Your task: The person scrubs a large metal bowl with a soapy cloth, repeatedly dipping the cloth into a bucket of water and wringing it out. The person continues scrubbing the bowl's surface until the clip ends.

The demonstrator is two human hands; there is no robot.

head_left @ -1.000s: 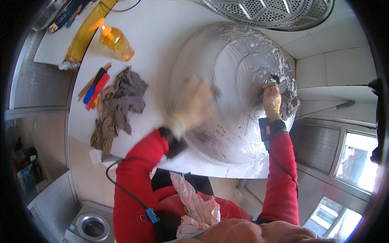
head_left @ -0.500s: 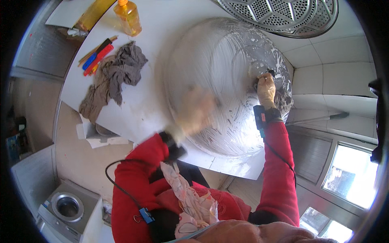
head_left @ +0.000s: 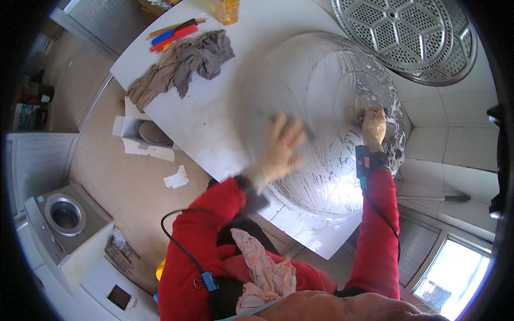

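Both hands (head_left: 282,148) are over a foamy metal dome (head_left: 316,80).

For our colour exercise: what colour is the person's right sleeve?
Red; the right sleeve shows best in the head view.

Large dome (head_left: 326,80): metal, glossy, streaked with white lather
Perforated discs (head_left: 393,35): shiny metal, pierced and ribbed
Surface (head_left: 209,128): white, smooth, lightly glossy
Rag (head_left: 209,56): rumpled grey-brown cloth, matt
Bottle (head_left: 227,12): smooth, see-through amber plastic
Red handle (head_left: 179,36): smooth, plastic-looking
Wall tiles (head_left: 468,142): pale, smooth, faintly shiny
Open box (head_left: 150,151): matt white card
Red sleeves (head_left: 376,230): matt, finely textured cloth
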